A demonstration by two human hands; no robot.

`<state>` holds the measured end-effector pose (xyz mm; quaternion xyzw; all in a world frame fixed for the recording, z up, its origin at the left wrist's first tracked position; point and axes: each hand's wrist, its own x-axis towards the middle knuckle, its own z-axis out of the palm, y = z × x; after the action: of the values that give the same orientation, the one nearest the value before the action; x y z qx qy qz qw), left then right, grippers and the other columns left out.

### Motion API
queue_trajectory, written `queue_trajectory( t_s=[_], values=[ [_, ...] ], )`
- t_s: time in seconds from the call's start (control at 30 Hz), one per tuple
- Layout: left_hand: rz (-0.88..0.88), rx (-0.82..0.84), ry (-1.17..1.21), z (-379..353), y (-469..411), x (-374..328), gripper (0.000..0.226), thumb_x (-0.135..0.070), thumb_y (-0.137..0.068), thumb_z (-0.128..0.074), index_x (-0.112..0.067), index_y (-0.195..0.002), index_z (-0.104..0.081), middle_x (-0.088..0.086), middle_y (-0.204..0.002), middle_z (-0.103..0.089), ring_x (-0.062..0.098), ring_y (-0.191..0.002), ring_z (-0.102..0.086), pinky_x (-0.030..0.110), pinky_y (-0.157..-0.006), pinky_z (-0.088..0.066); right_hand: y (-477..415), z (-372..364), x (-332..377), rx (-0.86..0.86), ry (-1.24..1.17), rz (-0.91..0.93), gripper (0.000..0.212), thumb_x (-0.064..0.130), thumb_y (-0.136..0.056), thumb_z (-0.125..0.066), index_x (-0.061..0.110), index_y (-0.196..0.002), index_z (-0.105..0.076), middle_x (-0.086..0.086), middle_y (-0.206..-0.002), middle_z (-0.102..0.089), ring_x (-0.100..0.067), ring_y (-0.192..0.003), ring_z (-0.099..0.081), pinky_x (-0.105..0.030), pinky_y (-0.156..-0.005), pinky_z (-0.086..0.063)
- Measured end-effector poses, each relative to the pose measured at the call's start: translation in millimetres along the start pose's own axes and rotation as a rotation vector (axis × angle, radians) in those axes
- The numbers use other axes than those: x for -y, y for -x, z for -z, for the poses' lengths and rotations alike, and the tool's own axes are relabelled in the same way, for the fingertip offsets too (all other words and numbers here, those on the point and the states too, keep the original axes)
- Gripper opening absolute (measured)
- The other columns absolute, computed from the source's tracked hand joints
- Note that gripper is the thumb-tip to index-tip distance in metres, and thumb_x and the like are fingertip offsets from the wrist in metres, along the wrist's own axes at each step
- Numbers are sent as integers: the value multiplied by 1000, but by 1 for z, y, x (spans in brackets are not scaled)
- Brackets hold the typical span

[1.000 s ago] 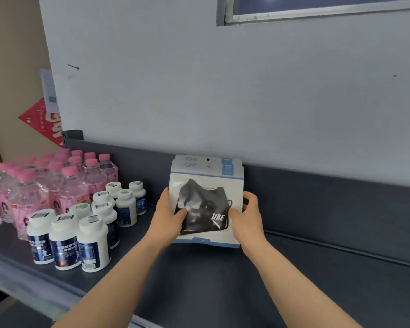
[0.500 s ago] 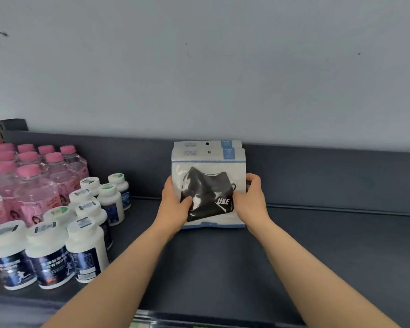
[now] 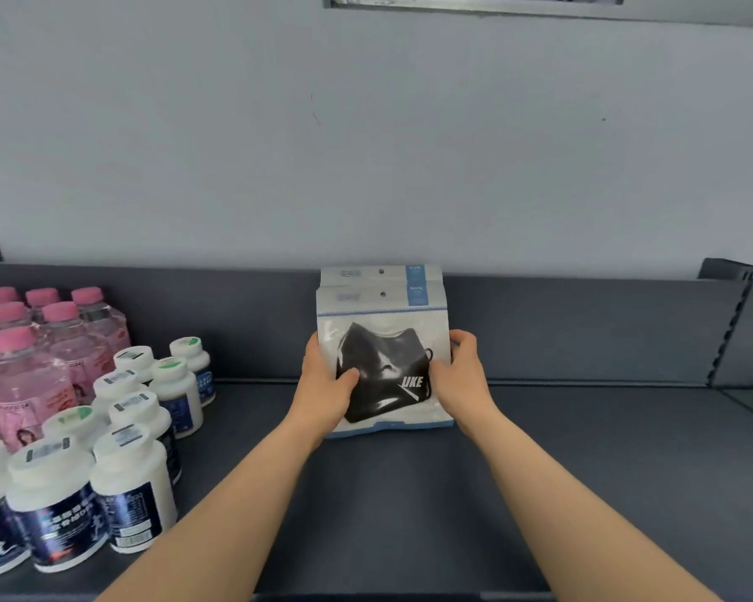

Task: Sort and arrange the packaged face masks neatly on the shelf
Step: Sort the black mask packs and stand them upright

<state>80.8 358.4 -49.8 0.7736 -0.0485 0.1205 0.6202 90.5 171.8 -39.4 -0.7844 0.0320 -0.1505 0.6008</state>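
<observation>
"On the dark grey metal shelf [image 3: 583, 471], near the middle, how far along is the sorting?"

"Two packs are in place, I'd judge. A clear plastic face-mask pack with a white-and-blue header [image 3: 381, 312] stands upright with its bottom edge on the shelf. A second matching pack [image 3: 381, 272] stands directly behind it, against the shelf's grey back panel [image 3: 583, 323]. Only the rear one's header shows, just above the front one's."

"And the hands?"

"Both are on the front pack. The left hand [image 3: 324, 386] grips its left edge, with the thumb laid across the black cloth mask inside. The right hand [image 3: 461, 380] has its fingers [image 3: 464, 341] curled round the right edge. This looks like the squaring-up stage. What seems left is to line the pair up flush and let go. I see no other mask packs, so I can't tell if more are to come."

"Anything readable?"

"White letters on the black mask read 'UKE', above a slanted white stroke. The blue tab on each header may say 'MASK', but it's too small to be sure. To the left stand white round plastic bottles with dark blue labels [image 3: 131, 493] showing a running figure. Behind those are clear bottles with pink caps [image 3: 22, 371]. Their print is too blurred to read."
</observation>
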Motion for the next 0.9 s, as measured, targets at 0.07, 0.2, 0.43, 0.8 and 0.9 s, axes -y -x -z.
queue_trajectory(
  t_s=[0.07, 0.2, 0.43, 0.8, 0.9],
  values=[
    [17, 12, 4, -1, 1, 1, 65, -6, -91, -57, -33, -143, -29, -5, -134, -50, 15, -120, -52, 39, -106, -44, -1, 3, -2, 14, 16, -17, 36, 2, -91, -44, 26, -116, -35, 14, -101, -55, -1, -87, -56, -16, -61, -42],
    [48, -3, 10, -2, 0, 3, 64, -8, -90, -58, -33, -142, -31, -6, -131, -53, 16, -118, -54, 41, -105, -46, 0, 5, -3, 21, -2, -50, 37, 1, -90, -42, 27, -116, -36, 19, -97, -52, -1, -85, -55, -16, -61, -42],
    [69, -39, 9, -2, 1, 2, 49, -19, -89, -64, -43, -122, -38, -6, -126, -55, 17, -112, -57, 42, -100, -49, 11, 2, -5, 13, -92, -99, 39, 11, -92, -47, 21, -129, -38, 12, -103, -57, -4, -88, -56, -21, -61, -43],
    [69, -86, -51, 20, 12, 5, 42, -22, -87, -65, -39, -116, -40, -3, -124, -56, 17, -109, -56, 33, -87, -49, 40, -18, 11, -41, -41, -175, 76, 18, -93, -45, 20, -154, -1, -2, -162, 8, -27, -149, 2, -54, -117, -15],
    [72, -84, -49, 27, 14, 6, 42, -22, -87, -65, -39, -117, -41, -3, -126, -56, 19, -117, -53, 39, -96, -47, 50, -24, 14, -70, -45, -175, 75, 19, -93, -45, 19, -154, -2, -2, -162, 11, -25, -149, 4, -54, -118, -13]
  ],
)
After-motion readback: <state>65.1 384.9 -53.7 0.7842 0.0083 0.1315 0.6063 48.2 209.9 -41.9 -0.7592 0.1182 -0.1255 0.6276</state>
